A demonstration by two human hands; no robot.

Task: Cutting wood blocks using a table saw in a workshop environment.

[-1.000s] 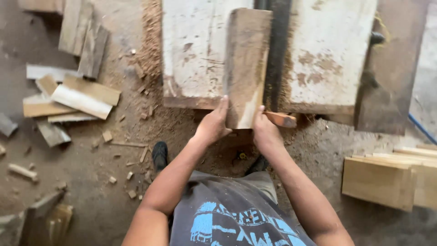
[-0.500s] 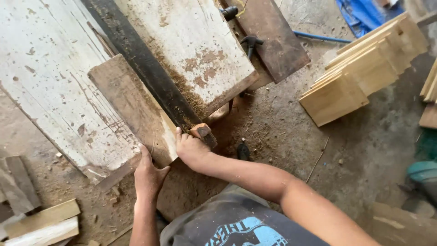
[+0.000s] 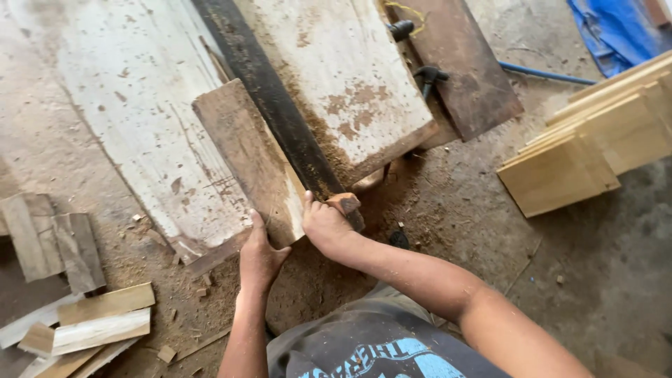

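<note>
Both hands press a brown board (image 3: 245,157) flat on the table's (image 3: 126,105) near edge; left hand (image 3: 260,253) open at its end, right hand (image 3: 325,222) curled on its corner; next, steady forward pressure.

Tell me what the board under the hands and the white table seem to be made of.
Board: rough unfinished wood, brown and weathered, with grain and a paler cut end. Table: probably metal with worn white paint, given the rust-coloured patches, though painted wood can't be ruled out.
</note>
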